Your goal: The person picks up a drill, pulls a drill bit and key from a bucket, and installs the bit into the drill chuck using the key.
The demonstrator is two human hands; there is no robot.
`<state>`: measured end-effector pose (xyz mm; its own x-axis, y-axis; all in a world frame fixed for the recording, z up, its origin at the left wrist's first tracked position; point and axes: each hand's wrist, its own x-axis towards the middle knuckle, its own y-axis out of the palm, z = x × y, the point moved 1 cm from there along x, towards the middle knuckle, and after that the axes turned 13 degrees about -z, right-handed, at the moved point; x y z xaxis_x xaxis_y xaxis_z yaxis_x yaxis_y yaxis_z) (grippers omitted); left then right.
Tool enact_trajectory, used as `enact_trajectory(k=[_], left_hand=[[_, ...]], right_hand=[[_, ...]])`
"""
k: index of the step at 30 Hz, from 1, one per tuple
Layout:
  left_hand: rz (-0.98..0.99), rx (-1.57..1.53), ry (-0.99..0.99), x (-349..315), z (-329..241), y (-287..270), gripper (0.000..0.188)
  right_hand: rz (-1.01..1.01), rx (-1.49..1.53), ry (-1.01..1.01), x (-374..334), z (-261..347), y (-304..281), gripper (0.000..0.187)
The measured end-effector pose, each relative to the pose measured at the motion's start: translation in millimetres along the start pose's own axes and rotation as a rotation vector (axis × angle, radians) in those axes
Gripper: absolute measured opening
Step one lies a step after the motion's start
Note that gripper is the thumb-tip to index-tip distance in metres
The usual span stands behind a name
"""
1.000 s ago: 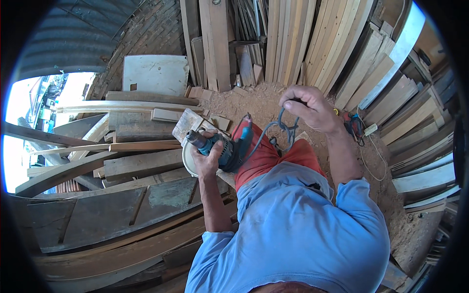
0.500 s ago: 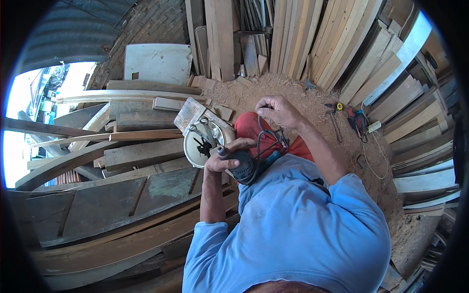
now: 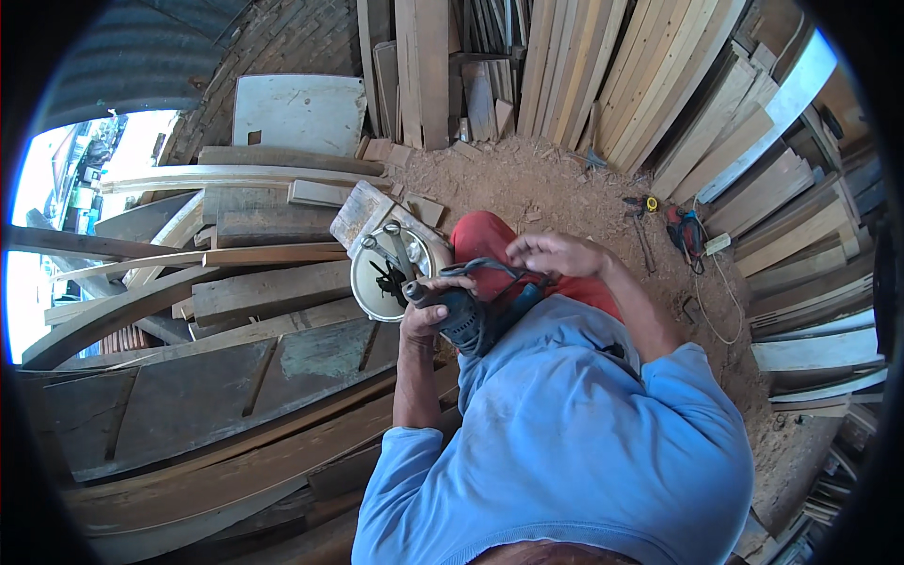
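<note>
My left hand [image 3: 426,315] is wrapped round a dark green and black power drill [image 3: 460,318], which rests against my lap with its chuck toward the left. The drill's dark cord [image 3: 513,273] loops over my red-clad thigh. Above that cord, my right hand [image 3: 560,254] hovers with its fingers loosely stretched and nothing visible in them. Just left of the drill stands a round white tub [image 3: 363,282]. A metal wrench [image 3: 397,247] and a black tool [image 3: 388,279] lie over its top.
Stacked boards [image 3: 273,292] fill the left side. Upright planks [image 3: 574,75] lean at the back. On the sawdust-covered floor [image 3: 556,188] to the right lie a yellow tape measure [image 3: 651,203] and a red and black corded tool [image 3: 686,235]. A pale board [image 3: 299,113] leans at the back left.
My right hand has come down and to the right, toward my lap, its pinch on the cord loosened and its fingers stretched out. My left hand still holds the drill.
</note>
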<state>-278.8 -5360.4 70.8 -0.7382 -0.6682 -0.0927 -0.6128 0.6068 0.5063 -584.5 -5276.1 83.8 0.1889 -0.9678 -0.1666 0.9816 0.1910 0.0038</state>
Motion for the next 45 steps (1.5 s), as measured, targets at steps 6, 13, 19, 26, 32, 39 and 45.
enact_trajectory(k=[6,13,19,26,32,39,45], left_hand=[[-0.033,-0.054,0.113,-8,-5,16,0.077],[0.042,-0.091,0.117,-12,2,10,0.073],[-0.039,-0.121,0.049,-6,-7,27,0.083],[-0.086,-0.019,-0.035,-3,-15,25,0.080],[-0.069,0.064,-0.139,-6,-20,20,0.078],[0.014,0.141,-0.149,-1,-26,30,0.076],[0.034,0.220,-0.096,0,-31,37,0.075]], right_hand=[[-0.127,-0.695,0.182,-46,-26,-7,0.018],[-0.987,-1.017,0.040,-60,-108,-95,0.010],[-1.100,-0.211,0.234,-47,-88,-107,0.016],[-0.602,0.578,0.039,-16,42,-20,0.017],[-0.440,0.609,-0.118,-10,82,-2,0.018],[-0.153,0.044,-0.255,-20,145,24,0.018],[-0.254,0.168,-0.326,-22,147,35,0.018]])
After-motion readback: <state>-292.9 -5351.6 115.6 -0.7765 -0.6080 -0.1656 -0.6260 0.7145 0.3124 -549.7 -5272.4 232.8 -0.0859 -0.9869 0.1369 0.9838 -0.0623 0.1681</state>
